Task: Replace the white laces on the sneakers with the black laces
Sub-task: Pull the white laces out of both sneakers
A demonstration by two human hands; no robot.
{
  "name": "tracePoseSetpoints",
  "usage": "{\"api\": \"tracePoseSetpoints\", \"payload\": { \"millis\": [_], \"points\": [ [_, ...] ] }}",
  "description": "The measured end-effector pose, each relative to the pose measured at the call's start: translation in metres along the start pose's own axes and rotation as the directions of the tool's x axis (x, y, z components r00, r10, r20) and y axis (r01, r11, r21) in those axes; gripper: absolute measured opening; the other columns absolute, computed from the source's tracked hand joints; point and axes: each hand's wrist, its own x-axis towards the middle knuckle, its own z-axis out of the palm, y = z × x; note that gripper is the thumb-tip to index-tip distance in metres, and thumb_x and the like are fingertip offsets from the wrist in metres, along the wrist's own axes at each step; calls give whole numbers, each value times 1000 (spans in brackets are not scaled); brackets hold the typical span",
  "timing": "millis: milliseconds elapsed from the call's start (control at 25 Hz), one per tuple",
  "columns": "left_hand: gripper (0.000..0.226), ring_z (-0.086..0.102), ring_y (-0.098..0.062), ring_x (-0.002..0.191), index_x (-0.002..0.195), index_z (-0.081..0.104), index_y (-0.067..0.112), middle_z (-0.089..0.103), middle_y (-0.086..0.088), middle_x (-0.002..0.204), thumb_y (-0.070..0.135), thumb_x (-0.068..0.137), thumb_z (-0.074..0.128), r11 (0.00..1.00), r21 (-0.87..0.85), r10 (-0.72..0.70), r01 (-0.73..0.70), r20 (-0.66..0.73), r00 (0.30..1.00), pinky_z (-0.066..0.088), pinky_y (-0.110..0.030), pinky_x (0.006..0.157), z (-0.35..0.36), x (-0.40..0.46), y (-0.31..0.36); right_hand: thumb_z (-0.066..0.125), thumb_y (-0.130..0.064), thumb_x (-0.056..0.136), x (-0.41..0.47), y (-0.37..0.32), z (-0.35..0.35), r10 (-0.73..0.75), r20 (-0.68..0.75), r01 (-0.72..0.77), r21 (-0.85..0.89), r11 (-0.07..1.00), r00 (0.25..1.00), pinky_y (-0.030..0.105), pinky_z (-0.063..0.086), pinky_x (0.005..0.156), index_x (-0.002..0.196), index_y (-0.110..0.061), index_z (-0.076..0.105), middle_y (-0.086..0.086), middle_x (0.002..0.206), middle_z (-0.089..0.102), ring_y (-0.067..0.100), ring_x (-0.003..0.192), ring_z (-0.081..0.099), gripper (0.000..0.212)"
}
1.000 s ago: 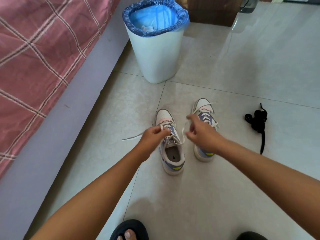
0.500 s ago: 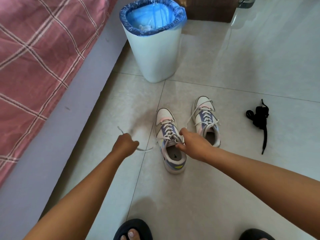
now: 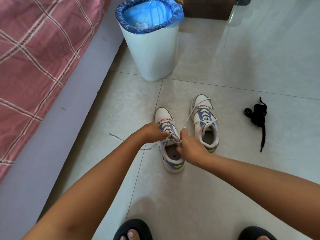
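Two white, pink and purple sneakers stand side by side on the tiled floor, both threaded with white laces. On the left sneaker (image 3: 170,151), my left hand (image 3: 152,132) pinches the white lace (image 3: 166,126) at its upper eyelets. My right hand (image 3: 187,147) grips that shoe's tongue and collar. A loose end of the lace trails left across the floor. The right sneaker (image 3: 205,122) stands untouched, one lace end hanging off its left side. A bundle of black laces (image 3: 258,116) lies on the floor right of the shoes.
A white bin (image 3: 152,49) with a blue liner stands just behind the shoes. A bed with a pink checked cover (image 3: 34,54) and grey side runs along the left. My feet in dark slippers (image 3: 133,230) are at the bottom edge.
My left hand, which had pulled a lace end out to the left, has come back to the left sneaker's eyelets. My right hand stays on that shoe's tongue.
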Motion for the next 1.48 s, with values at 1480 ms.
{"api": "tracePoseSetpoints", "payload": {
  "millis": [1480],
  "points": [
    [22,61,-12,69,78,65,16,65,-1,76,29,92,53,658,-743,-208,124,-22,978,45,-29,70,10,-2,-42,45,-31,96,30,-14,-7,-427,-80,332,-507,795,901,36,34,76,116,-9,60,11,115,51,28,105,44,34]
  ]
}}
